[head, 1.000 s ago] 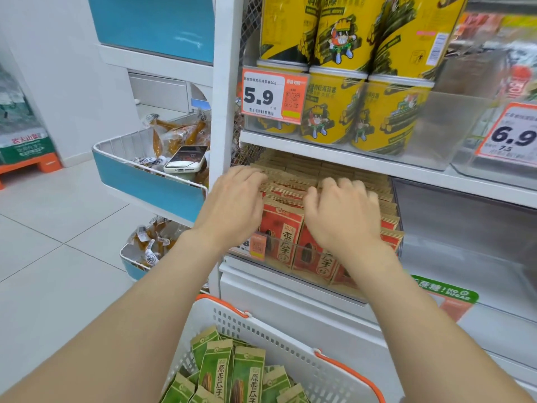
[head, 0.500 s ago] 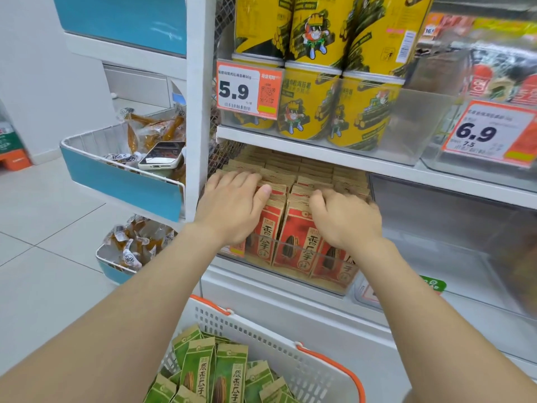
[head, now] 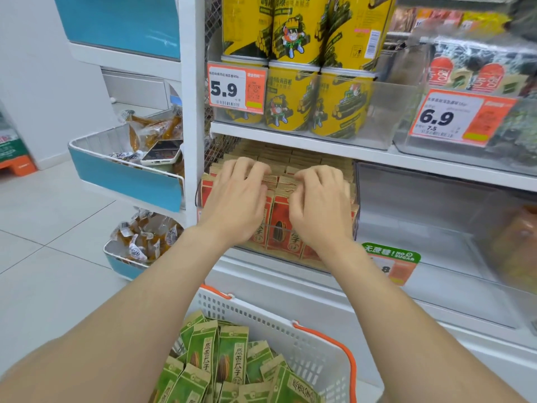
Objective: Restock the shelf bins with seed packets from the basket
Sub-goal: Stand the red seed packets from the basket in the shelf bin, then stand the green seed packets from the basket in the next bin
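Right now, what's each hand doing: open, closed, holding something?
Left hand: open, fingers resting on the red packets.
Right hand: fingers curled on the packet tops; grip cannot be told.

Bare forearms — bare left hand, right hand

Crammed at centre frame with red seed packets, left hand and right hand resting on their tops; capped close above by the white shelf board. Open at centre right inside the neighbouring clear bin. Walled at left by the white post. Open from above at the basket, lower centre, green packets heaped inside.
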Demonstrator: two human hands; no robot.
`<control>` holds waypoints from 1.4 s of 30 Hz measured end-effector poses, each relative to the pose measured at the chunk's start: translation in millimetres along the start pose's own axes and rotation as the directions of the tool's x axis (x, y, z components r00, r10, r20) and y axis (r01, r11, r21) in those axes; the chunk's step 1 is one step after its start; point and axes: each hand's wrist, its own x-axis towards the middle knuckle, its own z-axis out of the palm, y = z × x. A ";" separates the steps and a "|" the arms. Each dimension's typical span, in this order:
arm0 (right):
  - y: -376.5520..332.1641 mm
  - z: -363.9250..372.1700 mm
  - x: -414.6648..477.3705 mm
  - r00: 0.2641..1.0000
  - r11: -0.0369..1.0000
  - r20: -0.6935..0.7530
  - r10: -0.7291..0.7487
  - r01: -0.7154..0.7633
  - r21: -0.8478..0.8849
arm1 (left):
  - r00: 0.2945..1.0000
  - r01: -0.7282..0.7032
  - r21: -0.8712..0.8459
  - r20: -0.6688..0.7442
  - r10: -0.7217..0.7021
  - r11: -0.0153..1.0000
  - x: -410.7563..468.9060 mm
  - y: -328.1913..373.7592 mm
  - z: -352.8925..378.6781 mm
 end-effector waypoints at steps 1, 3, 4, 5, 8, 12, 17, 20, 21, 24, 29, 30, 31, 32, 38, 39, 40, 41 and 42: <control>-4.6 -4.5 -5.6 0.998 0.998 -0.019 -0.063 0.063 0.015 | 1.000 -0.002 0.022 0.004 0.002 1.000 -5.0 4.9 -5.7; -11.4 -11.8 -16.2 0.984 0.984 0.023 -0.179 0.179 0.000 | 0.993 0.021 0.087 0.116 -0.031 0.996 -15.0 13.6 -15.9; -14.2 -15.0 -22.7 0.974 0.978 0.091 -0.208 0.209 0.000 | 0.974 0.041 0.109 0.217 -0.064 0.993 -20.1 16.4 -19.7; -16.3 -18.5 -30.0 0.956 0.977 0.202 -0.212 0.215 0.007 | 0.940 0.072 0.115 0.324 -0.106 0.991 -25.8 18.4 -23.1; -16.6 -31.9 -50.0 0.801 0.987 0.577 -0.156 0.155 0.050 | 0.765 0.098 0.137 0.623 -0.162 0.986 -52.3 26.6 -27.1; -22.6 -53.0 -70.2 0.429 0.977 0.899 -0.088 0.212 -0.006 | 0.579 0.048 0.146 0.802 -0.146 0.988 -89.8 42.3 -26.0; -35.8 -63.4 -87.9 0.154 0.953 0.988 0.011 0.298 -0.057 | 0.502 0.009 0.157 0.853 -0.140 0.988 -109.8 54.5 -28.4; -38.6 -65.5 -90.8 0.237 0.959 0.971 -0.015 0.280 -0.053 | 0.504 -0.010 0.148 0.855 -0.123 0.989 -111.5 57.2 -31.6; -37.5 -68.3 -89.4 0.262 0.959 0.965 -0.017 0.277 -0.058 | 0.503 -0.012 0.147 0.856 -0.121 0.989 -110.1 57.6 -32.3; -28.3 -78.0 -86.5 0.287 0.964 0.958 0.005 0.254 -0.081 | 0.523 -0.009 0.128 0.846 -0.104 0.992 -103.9 62.4 -28.3; -8.3 -80.4 -98.0 0.245 0.959 0.961 0.132 0.214 -0.187 | 0.537 -0.010 0.071 0.842 -0.055 0.997 -97.3 82.4 -8.2; -4.5 -80.3 -101.4 0.234 0.958 0.960 0.151 0.204 -0.200 | 0.531 -0.008 0.063 0.846 -0.050 0.998 -96.3 87.2 -4.0; -0.4 -80.3 -104.7 0.223 0.959 0.960 0.167 0.190 -0.211 | 0.524 -0.013 0.063 0.850 -0.047 0.998 -95.1 91.2 0.4; 4.1 -80.4 -107.8 0.210 0.960 0.961 0.179 0.177 -0.217 | 0.518 -0.021 0.060 0.855 -0.041 0.998 -94.0 95.7 5.1; 41.0 -91.5 -127.6 0.195 0.945 0.949 0.250 0.164 -0.283 | 0.437 -0.077 0.042 0.899 -0.004 0.996 -93.0 128.1 31.0; 46.8 -94.1 -131.3 0.198 0.940 0.944 0.264 0.166 -0.297 | 0.417 -0.080 0.031 0.909 0.005 0.996 -94.5 133.6 35.9; 52.3 -95.2 -135.5 0.198 0.937 0.941 0.274 0.166 -0.307 | 0.398 -0.087 0.019 0.917 0.018 0.996 -96.6 138.7 40.3; 56.9 -95.2 -140.4 0.189 0.934 0.941 0.281 0.170 -0.313 | 0.381 -0.100 0.017 0.924 0.022 0.995 -98.9 142.8 43.4; 61.4 -92.9 -146.5 0.178 0.932 0.942 0.284 0.178 -0.315 | 0.368 -0.116 0.025 0.929 0.020 0.993 -101.5 146.6 45.3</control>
